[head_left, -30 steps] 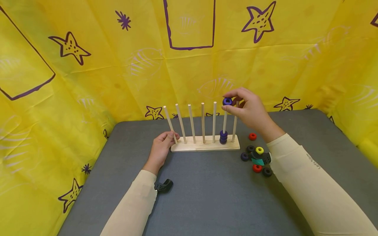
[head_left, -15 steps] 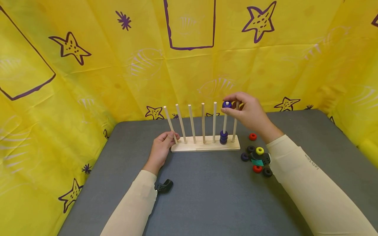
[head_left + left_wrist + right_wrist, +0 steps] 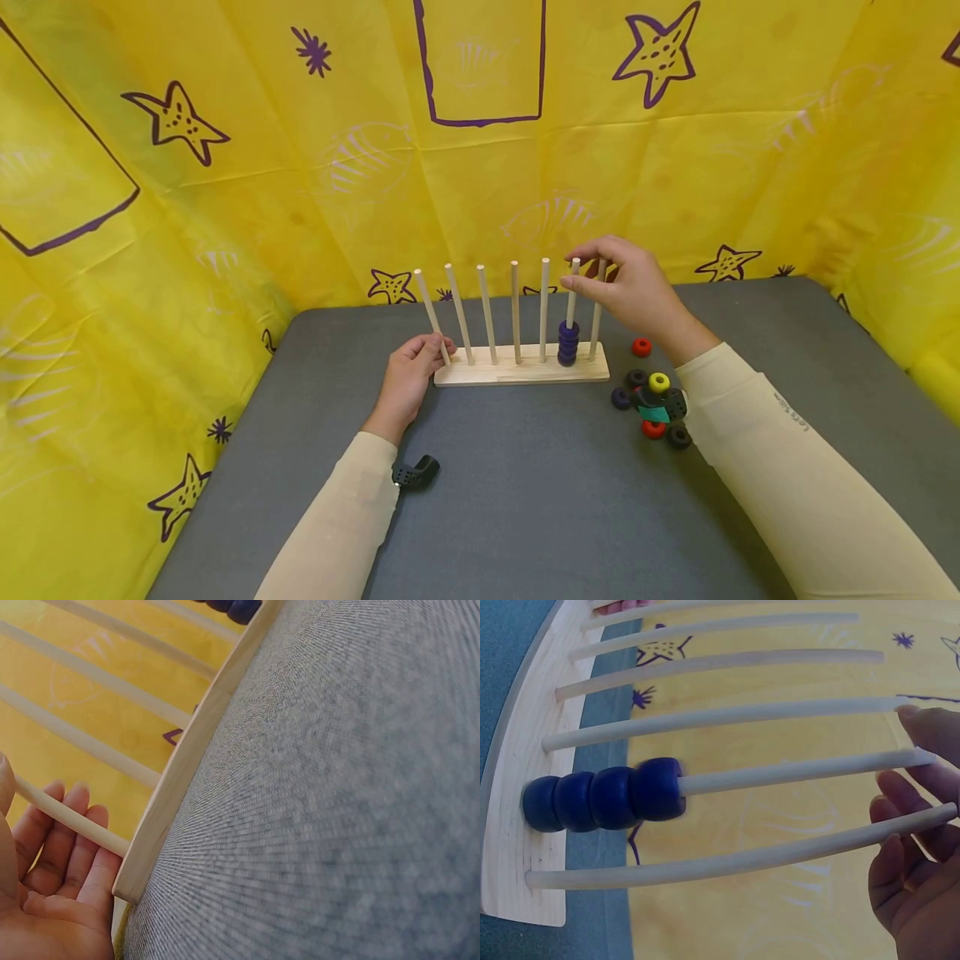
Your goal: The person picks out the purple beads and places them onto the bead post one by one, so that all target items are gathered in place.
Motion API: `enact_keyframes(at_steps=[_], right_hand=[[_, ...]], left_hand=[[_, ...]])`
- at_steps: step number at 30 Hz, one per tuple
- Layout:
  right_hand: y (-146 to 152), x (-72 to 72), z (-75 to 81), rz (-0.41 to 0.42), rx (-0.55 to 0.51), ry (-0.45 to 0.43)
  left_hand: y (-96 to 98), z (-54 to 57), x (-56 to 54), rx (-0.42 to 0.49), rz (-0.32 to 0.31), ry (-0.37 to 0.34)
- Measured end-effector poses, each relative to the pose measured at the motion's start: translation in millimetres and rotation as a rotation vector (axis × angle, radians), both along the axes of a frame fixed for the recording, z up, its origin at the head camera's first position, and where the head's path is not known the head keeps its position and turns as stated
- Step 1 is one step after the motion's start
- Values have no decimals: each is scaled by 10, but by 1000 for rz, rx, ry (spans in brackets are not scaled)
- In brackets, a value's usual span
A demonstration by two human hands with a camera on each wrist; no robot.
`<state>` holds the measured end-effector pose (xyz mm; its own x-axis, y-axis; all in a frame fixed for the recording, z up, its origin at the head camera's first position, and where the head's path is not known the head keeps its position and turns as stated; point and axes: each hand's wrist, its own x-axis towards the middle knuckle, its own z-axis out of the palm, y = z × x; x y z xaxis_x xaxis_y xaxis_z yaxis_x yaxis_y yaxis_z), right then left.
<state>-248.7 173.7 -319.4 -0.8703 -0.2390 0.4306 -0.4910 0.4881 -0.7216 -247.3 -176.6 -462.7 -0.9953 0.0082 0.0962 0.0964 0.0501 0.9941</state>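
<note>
A wooden rack (image 3: pixel 525 375) with a row of upright pegs stands on the table. Several dark blue beads (image 3: pixel 568 343) are stacked at the foot of its second peg from the right; in the right wrist view the beads (image 3: pixel 604 796) sit against one another. My right hand (image 3: pixel 630 279) is around the top of that peg, thumb and fingers apart, with no bead between them. At the other end, my left hand (image 3: pixel 411 367) holds the leftmost peg (image 3: pixel 71 817) low down, thumb on one side and fingers behind it.
Loose beads lie right of the rack, under my right wrist: a yellow bead (image 3: pixel 659 382), red beads (image 3: pixel 641 347), black beads (image 3: pixel 678 437) and a dark blue bead (image 3: pixel 621 398). A yellow patterned cloth (image 3: pixel 480 183) hangs behind the grey table (image 3: pixel 480 500).
My right hand lowered a blue bead onto the peg's tip and let it go. The bead has dropped down onto the stack. My left hand has stayed in place.
</note>
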Motion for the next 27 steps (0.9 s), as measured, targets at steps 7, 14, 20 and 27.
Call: enact_keyframes(at_steps=[7, 14, 20, 27], right_hand=[[15, 4, -3, 6, -6, 4], [33, 29, -8, -9, -19, -23], [62, 57, -15, -7, -40, -46], [137, 98, -47, 43, -101, -47]], left_hand=[[1, 11, 4, 0, 3, 0], [-2, 8, -2, -4, 9, 9], [-12, -3, -11, -7, 5, 11], [-3, 12, 10, -13, 0, 10]])
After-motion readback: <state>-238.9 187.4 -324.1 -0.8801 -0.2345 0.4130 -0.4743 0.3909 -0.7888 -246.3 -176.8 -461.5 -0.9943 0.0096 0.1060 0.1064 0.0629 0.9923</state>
